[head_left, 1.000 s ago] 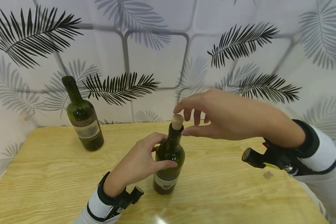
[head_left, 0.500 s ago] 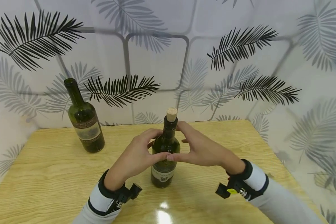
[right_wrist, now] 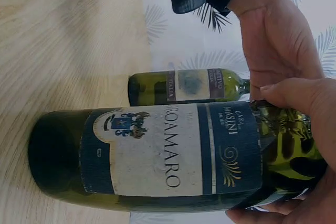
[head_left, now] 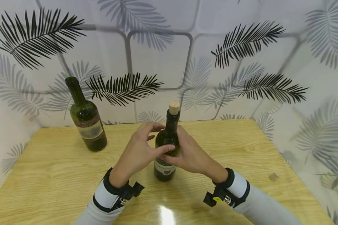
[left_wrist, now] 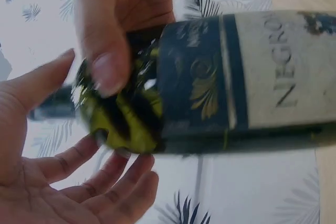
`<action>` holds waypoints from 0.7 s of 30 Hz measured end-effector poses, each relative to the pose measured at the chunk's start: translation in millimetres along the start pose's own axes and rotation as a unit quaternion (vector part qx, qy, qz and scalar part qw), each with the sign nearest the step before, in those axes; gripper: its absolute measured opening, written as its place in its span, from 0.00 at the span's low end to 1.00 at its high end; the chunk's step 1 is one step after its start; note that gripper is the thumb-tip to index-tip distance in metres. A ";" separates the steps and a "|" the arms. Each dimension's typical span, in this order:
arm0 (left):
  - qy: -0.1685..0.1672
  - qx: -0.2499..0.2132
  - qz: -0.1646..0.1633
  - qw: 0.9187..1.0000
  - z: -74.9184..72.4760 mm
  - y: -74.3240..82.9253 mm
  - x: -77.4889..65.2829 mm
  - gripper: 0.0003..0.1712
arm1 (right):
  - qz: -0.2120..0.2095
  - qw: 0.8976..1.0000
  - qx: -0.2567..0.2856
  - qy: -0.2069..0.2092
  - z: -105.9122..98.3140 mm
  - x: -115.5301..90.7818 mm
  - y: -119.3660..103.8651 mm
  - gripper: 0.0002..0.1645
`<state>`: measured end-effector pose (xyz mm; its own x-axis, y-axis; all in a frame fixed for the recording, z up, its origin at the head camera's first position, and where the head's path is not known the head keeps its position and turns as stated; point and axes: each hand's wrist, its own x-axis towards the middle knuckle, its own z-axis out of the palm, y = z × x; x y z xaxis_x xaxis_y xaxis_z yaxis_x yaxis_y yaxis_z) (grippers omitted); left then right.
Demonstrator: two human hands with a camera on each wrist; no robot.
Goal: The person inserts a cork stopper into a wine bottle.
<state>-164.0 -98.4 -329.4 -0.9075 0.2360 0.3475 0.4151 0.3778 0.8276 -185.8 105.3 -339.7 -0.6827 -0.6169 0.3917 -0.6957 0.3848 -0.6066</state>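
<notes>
A dark green wine bottle (head_left: 165,171) stands near the middle of the wooden table, a cork (head_left: 174,107) sticking partly out of its neck. My right hand (head_left: 195,156) grips the bottle's shoulder from the right, thumb across the front. From the left, my left hand (head_left: 140,148) lies around the same shoulder with its fingers spread loosely and its thumb in front. In the left wrist view, a gap shows between the left thumb and the bottle (left_wrist: 199,87). Whether the base touches the table, I cannot tell. The label in the right wrist view ends in "ROAMARO".
A second green wine bottle (head_left: 88,125), uncorked, stands at the back left of the table (head_left: 59,184). Behind the table is a light wall covering (head_left: 157,62) printed with palm leaves. A small pale patch (head_left: 273,177) lies at the table's right side.
My right hand has come down from the cork to grip the bottle's shoulder. The bottle has shifted slightly away from me. The left fingers have loosened a little.
</notes>
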 end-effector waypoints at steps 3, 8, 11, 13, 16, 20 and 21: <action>0.070 0.025 0.017 0.997 -17.3 -4.9 1.5 0.34 | 0.007 1.000 -0.002 0.002 -1.4 5.3 4.5 0.41; 0.272 0.051 0.060 0.959 -59.3 -19.8 2.0 0.29 | 0.039 0.999 0.003 0.008 -5.6 15.3 15.2 0.43; 0.379 0.054 0.063 0.922 -82.2 -32.4 2.0 0.28 | 0.055 0.998 0.010 0.010 -8.7 21.7 23.2 0.43; 0.420 0.060 0.047 0.904 -95.2 -42.0 1.9 0.32 | 0.061 0.998 0.012 0.013 -11.0 26.5 28.5 0.43; 0.431 0.068 0.012 0.900 -111.5 -57.8 1.6 0.42 | 0.069 0.997 0.009 0.017 -14.1 33.8 36.2 0.44; 0.388 0.072 -0.047 0.918 -124.5 -77.8 2.3 0.54 | 0.078 0.997 0.005 0.021 -18.8 44.2 46.8 0.46; 0.376 0.068 -0.061 0.922 -126.0 -82.4 3.0 0.55 | 0.080 0.997 0.005 0.020 -20.2 47.0 49.6 0.47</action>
<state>-209.0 -241.7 -341.0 -0.7145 -0.4837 0.5055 0.2649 0.4817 0.8354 -256.9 109.2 -337.5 -0.7930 -0.5202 0.3171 -0.5755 0.4689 -0.6701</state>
